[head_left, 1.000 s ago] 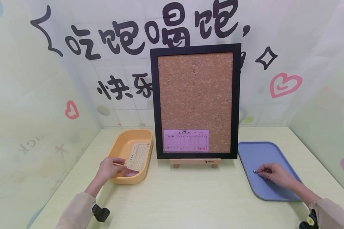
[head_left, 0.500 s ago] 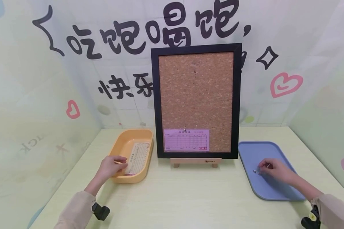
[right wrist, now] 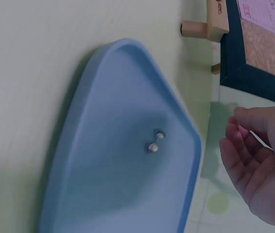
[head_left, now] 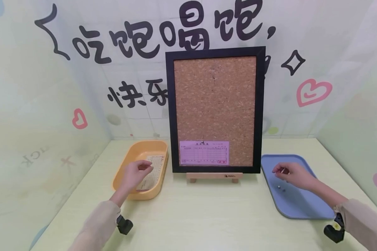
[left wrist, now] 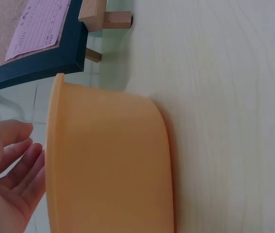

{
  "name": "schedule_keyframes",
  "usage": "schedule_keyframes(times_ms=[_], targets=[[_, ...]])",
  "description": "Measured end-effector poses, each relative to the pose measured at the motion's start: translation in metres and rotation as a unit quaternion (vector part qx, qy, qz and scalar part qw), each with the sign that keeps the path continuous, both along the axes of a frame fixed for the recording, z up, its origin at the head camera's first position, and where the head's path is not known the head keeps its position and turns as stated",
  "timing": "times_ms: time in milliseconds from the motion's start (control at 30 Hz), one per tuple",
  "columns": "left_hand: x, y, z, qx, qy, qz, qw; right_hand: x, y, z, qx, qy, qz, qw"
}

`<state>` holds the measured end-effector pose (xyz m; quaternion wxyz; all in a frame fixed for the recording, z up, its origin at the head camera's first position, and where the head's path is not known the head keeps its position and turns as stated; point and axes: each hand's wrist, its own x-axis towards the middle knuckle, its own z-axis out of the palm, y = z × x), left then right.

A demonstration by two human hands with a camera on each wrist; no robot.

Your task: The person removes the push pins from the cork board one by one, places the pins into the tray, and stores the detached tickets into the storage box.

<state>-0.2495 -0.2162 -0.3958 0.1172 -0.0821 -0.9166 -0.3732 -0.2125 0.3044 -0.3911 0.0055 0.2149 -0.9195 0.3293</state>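
My left hand (head_left: 139,174) is over the orange bin (head_left: 117,170), fingers loosely bent and thumb apart, with nothing between them. Under it a cream receipt slip (head_left: 157,167) lies in the bin, partly hidden by the hand. Above the blue tray (head_left: 301,205) hovers my right hand (head_left: 296,176), its fingers loosely curled and no object showing at the fingertips. Two silver pushpins (right wrist: 153,147) lie close together on that tray. A pink receipt slip (head_left: 204,153) is fixed low on the left of the corkboard (head_left: 216,104) by a silver pin (head_left: 202,142) at its top edge.
The black-framed corkboard leans on a small wooden easel (head_left: 214,176) between bin and tray. Behind it hangs a printed backdrop (head_left: 138,73), with side panels at left and right. All stands on a pale wood-grain table (head_left: 204,216).
My left hand has let go of the cream slip, which dropped flat in the bin, and moved up and right. My right hand has risen from the pushpins, leaving both on the tray.
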Motion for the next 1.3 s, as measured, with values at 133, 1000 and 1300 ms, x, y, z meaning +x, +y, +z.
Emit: schedule_keyframes(times_ms=[133, 1000, 1300], targets=[[-0.004, 0.017, 0.001, 0.022, 0.042, -0.025, 0.9986, -0.004, -0.012, 0.008, 0.006, 0.006, 0.004, 1.0000], [-0.021, 0.087, -0.011, 0.075, 0.126, -0.060, 0.9874, -0.035, -0.098, 0.040, -0.028, -0.013, 0.046, 0.9985], [-0.025, 0.089, -0.021, 0.043, 0.162, -0.057, 0.9842, -0.044, -0.133, 0.041, -0.061, -0.006, 0.064, 0.9961]])
